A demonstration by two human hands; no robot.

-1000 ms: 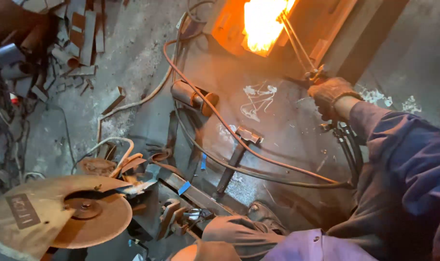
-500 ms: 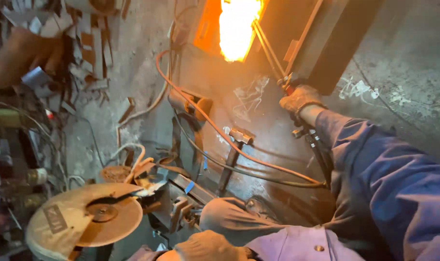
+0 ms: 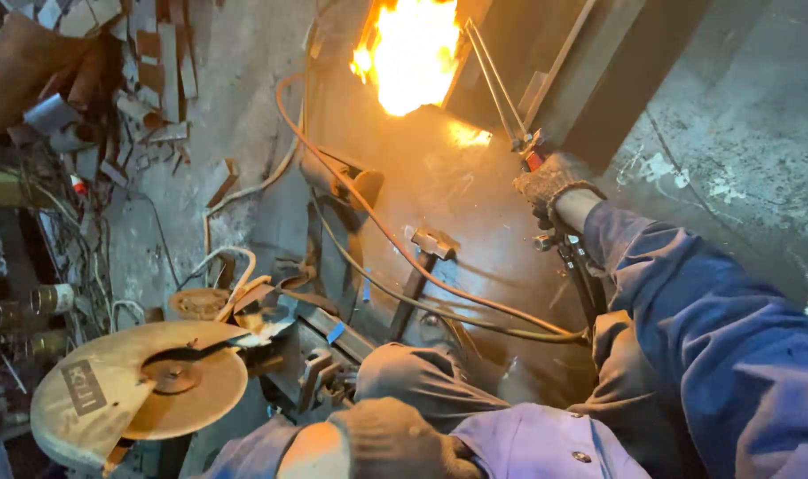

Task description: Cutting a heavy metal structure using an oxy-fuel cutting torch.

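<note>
The person's gloved right hand (image 3: 550, 186) is gripping the torch (image 3: 510, 98) by its handle, arm stretched out in a blue sleeve (image 3: 723, 328); the torch's thin tubes are running up and left to a big flame (image 3: 413, 53) burning against the dark steel plate (image 3: 439, 195). Hoses (image 3: 395, 239) are trailing across the plate, passing a hammer (image 3: 422, 266) lying on it. The gloved left hand (image 3: 395, 439) is sitting low by the knee, curled loosely, grasping nothing I can make out. A cut-off saw with its disc (image 3: 147, 390) is standing at the left, scrap (image 3: 138, 80) beyond.
</note>
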